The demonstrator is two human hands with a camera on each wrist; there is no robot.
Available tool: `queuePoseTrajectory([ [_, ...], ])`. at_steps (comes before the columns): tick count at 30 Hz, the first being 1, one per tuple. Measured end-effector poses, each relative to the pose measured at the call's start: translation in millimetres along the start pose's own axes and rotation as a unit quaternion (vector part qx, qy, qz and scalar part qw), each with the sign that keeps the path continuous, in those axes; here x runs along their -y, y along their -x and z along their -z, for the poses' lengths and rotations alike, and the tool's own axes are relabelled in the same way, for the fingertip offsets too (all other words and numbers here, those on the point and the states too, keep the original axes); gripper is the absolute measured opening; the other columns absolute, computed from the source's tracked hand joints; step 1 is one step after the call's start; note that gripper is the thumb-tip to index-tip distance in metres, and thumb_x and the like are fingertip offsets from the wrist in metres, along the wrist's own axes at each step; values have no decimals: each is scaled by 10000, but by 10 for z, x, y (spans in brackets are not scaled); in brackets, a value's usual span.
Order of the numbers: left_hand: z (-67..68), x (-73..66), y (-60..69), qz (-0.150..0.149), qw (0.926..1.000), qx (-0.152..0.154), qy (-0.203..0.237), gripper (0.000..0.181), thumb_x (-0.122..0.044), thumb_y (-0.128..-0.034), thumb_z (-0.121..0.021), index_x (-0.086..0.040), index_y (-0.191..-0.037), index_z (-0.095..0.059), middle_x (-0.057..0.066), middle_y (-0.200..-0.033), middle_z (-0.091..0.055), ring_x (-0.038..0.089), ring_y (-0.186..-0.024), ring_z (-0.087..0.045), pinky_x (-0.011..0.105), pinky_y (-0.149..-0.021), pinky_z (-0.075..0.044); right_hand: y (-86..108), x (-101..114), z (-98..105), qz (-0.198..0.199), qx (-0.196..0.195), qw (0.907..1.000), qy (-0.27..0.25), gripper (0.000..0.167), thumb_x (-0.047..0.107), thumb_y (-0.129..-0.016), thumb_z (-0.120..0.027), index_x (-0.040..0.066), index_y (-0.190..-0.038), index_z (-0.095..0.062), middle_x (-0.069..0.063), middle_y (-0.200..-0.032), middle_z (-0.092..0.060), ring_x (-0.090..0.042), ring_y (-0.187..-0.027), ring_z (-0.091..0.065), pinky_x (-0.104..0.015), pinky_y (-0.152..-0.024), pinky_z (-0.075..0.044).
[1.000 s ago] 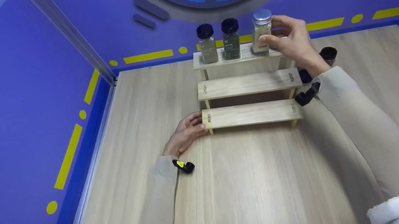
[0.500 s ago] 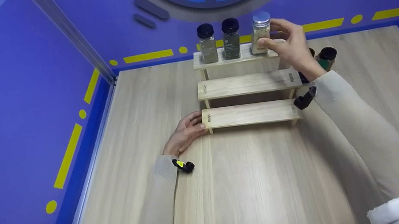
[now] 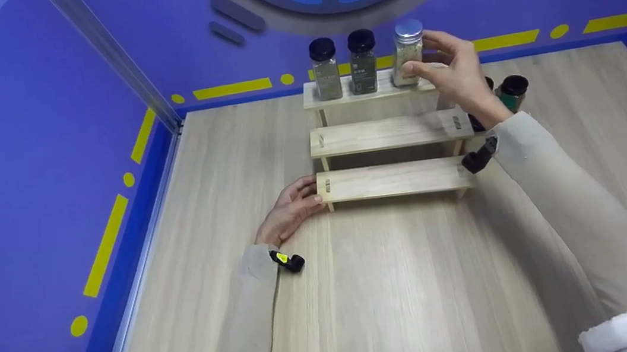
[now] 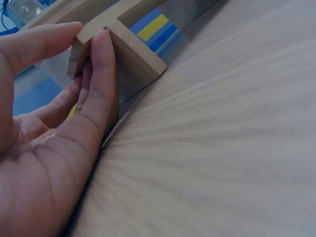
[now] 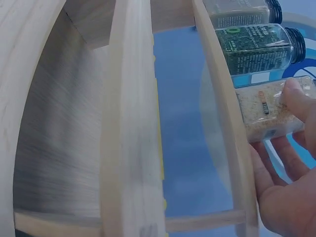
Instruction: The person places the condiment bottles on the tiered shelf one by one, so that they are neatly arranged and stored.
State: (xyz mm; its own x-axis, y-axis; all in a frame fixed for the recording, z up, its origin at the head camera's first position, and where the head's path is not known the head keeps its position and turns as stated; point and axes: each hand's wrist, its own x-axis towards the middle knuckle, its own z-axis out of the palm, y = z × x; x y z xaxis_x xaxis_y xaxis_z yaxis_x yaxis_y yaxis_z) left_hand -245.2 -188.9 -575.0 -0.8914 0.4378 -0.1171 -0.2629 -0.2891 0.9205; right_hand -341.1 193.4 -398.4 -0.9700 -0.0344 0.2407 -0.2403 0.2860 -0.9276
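A three-tier wooden spice rack [image 3: 398,179] stands on the table. My right hand [image 3: 459,71] grips a glass spice jar [image 3: 409,56] with a silver lid and pale grains, thumb on its front. Upright on the top tier, this jar stands to the right of a dark green herb jar [image 3: 363,65] and a grey-brown spice jar [image 3: 326,72], both black-capped. At the bottom tier's left end, my left hand [image 3: 291,211] pinches the wood. In the left wrist view its thumb [image 4: 54,39] lies on the board's edge, with fingers against the end below.
Black-capped jars stand on the table right of the rack, one with a green label [image 3: 511,93], partly hidden by the right forearm. A blue panel wall [image 3: 115,74] bounds the back and left of the wooden table [image 3: 399,285].
My right hand has slid the silver-lidded jar slightly left along the top tier, closer to the herb jar. More of the jars behind the forearm shows. My left hand stays put.
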Motion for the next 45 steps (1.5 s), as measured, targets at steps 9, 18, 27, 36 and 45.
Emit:
queuePoseTrajectory([
  [9, -8, -18, -17, -30, 10000, 5, -80, 638, 84, -962, -618, 90, -1553, -377, 137, -1377, -576, 206, -1149, -660, 297, -995, -624, 183, 74, 412, 529, -151, 9985, -8, 563, 228, -974, -803, 122, -1492, -608, -116, -1463, -653, -204, -1286, -662, -278, -1100, -562],
  [18, 5, -12, 15, 22, 10000, -15, -25, 688, 47, -942, -666, 80, -1564, -375, 151, -1400, -573, 223, -1165, -667, 302, -1027, -616, 474, -66, 832, 520, -263, 9978, 301, 514, 220, -987, -783, 135, -1472, -633, -66, -1422, -686, -132, -1266, -671, -183, -1061, -558],
  [27, -3, -5, 6, 38, 10000, -16, -9, 651, 69, -952, -645, 81, -1553, -394, 138, -1369, -590, 222, -1150, -671, 303, -1021, -619, 708, -361, 1064, 318, -386, 9972, 553, 542, 214, -987, -784, 131, -1494, -612, -61, -1432, -676, -97, -1253, -660, -127, -1044, -541],
  [36, -1, -26, 18, 6, 10000, 40, -64, 655, 78, -972, -627, 84, -1569, -359, 139, -1395, -566, 205, -1161, -664, 298, -1026, -613, 919, -712, 1182, 272, -444, 9977, 438, 553, 113, -974, -784, 92, -1497, -608, -45, -1410, -679, -77, -1240, -662, -94, -1015, -537],
  [45, -6, -16, 18, 57, 9999, -2, -84, 681, 80, -961, -625, 89, -1581, -345, 149, -1406, -573, 216, -1163, -669, 317, -1045, -610, 1090, -1025, 1234, -63, -423, 9968, 674, 580, 125, -966, -799, 50, -1500, -587, -50, -1426, -665, -31, -1232, -649, -74, -1003, -530],
])
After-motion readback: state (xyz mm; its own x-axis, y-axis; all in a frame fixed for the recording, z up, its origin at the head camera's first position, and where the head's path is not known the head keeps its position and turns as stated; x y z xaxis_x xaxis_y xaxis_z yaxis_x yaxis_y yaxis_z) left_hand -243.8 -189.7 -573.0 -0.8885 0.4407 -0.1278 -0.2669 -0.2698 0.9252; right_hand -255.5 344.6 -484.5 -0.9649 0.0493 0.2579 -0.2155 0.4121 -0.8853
